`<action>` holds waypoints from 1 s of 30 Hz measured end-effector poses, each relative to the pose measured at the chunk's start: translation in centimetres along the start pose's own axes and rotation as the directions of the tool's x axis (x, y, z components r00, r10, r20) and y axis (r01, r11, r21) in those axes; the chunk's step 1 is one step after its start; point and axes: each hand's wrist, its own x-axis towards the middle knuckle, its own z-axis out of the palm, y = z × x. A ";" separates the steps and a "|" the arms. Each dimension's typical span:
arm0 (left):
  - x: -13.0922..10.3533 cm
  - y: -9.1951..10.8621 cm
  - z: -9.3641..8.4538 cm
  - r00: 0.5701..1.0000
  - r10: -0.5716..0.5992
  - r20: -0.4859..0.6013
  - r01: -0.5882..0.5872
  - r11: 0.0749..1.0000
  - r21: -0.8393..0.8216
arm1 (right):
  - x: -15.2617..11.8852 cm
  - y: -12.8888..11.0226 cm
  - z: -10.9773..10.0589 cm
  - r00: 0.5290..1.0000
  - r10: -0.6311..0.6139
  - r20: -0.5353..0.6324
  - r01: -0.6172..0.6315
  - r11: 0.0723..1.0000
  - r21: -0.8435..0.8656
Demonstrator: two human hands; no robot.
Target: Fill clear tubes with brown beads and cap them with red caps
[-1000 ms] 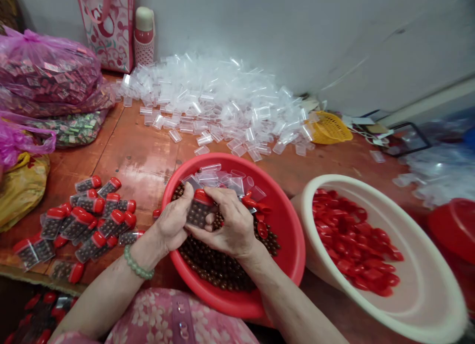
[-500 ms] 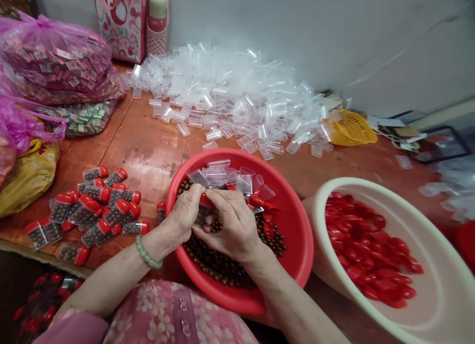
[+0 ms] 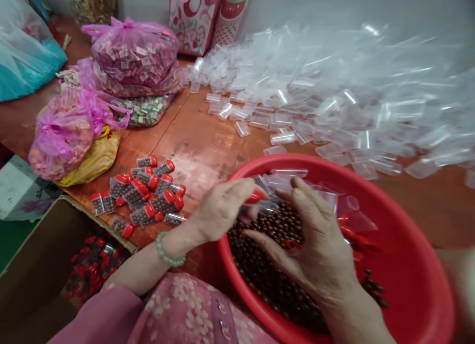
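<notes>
Over the left rim of a red basin (image 3: 419, 284), my left hand (image 3: 226, 205) is closed round a small clear container with a red cap (image 3: 257, 195). To its right, my right hand (image 3: 315, 240) is above the basin with fingers spread, and nothing shows between them. Brown beads (image 3: 274, 279) fill the lower part of the basin. Clear plastic cases (image 3: 356, 218) and red pieces (image 3: 356, 240) lie at its upper right. Left of my left hand, filled containers with red caps (image 3: 163, 200) lie in a pile on the table.
Many clear cases (image 3: 315, 96) are heaped along the wall. Pink bags (image 3: 135, 57) and a yellow bag (image 3: 92, 158) stand at the left. A cardboard box (image 3: 33, 250) with more red-capped containers is below the table edge. A patterned bag (image 3: 193, 20) stands behind.
The view has turned left, so the table's contents appear further right. My hands have come apart; my right hand has opened, while my left hand keeps the red-capped container.
</notes>
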 end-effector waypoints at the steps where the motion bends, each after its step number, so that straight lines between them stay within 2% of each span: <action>1: -0.8 0.6 -1.3 0.988 0.153 -0.026 -0.146 0.975 0.169 | 0.0 0.2 -0.4 0.999 0.040 0.008 -0.040 0.999 -0.010; 2: -1.6 1.0 -2.8 0.944 0.313 -0.101 -0.257 0.894 0.366 | -0.1 0.4 -0.9 0.997 0.076 0.033 -0.075 0.997 -0.022; 3: -2.3 1.4 -4.4 0.890 0.412 -0.192 -0.247 0.793 0.556 | -0.3 0.8 -1.4 0.991 0.111 0.068 -0.109 0.993 -0.037; 5: -3.2 1.5 -7.6 0.799 0.513 -0.314 -0.058 0.585 0.809 | -0.8 1.9 -2.5 0.961 0.207 0.183 -0.200 0.978 -0.056; 6: -3.3 1.5 -9.0 0.776 0.541 -0.325 0.054 0.457 0.888 | -1.2 2.5 -3.0 0.946 0.253 0.202 -0.241 0.967 -0.084; 8: -3.1 1.1 -11.2 0.795 0.540 -0.276 0.220 0.168 0.961 | -2.0 3.6 -3.8 0.907 0.346 0.242 -0.323 0.938 -0.130; 9: -2.9 0.9 -11.7 0.787 0.565 -0.249 0.256 0.068 0.964 | -2.4 4.1 -4.1 0.892 0.378 0.248 -0.352 0.925 -0.146; 10: -2.6 0.7 -11.9 0.797 0.566 -0.213 0.244 0.020 0.969 | -2.7 4.4 -4.3 0.877 0.407 0.256 -0.376 0.913 -0.161; 12: -2.0 0.5 -11.0 0.812 0.568 -0.134 0.151 0.018 0.988 | -2.8 4.6 -4.4 0.852 0.442 0.279 -0.401 0.895 -0.195; 14: -1.2 0.3 -9.1 0.813 0.582 -0.039 -0.007 0.077 0.997 | -2.2 4.5 -4.1 0.827 0.451 0.335 -0.391 0.891 -0.232; 17: 0.4 0.0 -5.4 0.745 0.658 0.109 -0.266 0.143 0.953 | -0.4 4.1 -2.9 0.778 0.422 0.465 -0.324 0.904 -0.280; 18: 0.9 -0.2 -4.2 0.710 0.686 0.156 -0.347 0.149 0.926 | 0.3 4.0 -2.4 0.752 0.420 0.508 -0.300 0.905 -0.303; 21: 1.9 -0.9 -1.5 0.667 0.677 0.312 -0.525 0.129 0.841 | 2.0 4.0 -0.6 0.675 0.449 0.585 -0.266 0.888 -0.374; 23: 2.2 -1.7 -0.5 0.669 0.639 0.379 -0.576 0.124 0.808 | 2.3 4.1 0.2 0.657 0.433 0.617 -0.262 0.899 -0.351; 26: 2.8 -3.0 -0.2 0.665 0.628 0.404 -0.585 0.103 0.804 | 2.0 4.3 0.3 0.652 0.381 0.656 -0.277 0.925 -0.261; 30: 3.6 -4.0 -0.5 0.638 0.631 0.441 -0.562 -0.009 0.827 | 1.3 4.5 -0.5 0.647 0.404 0.646 -0.459 0.883 -0.092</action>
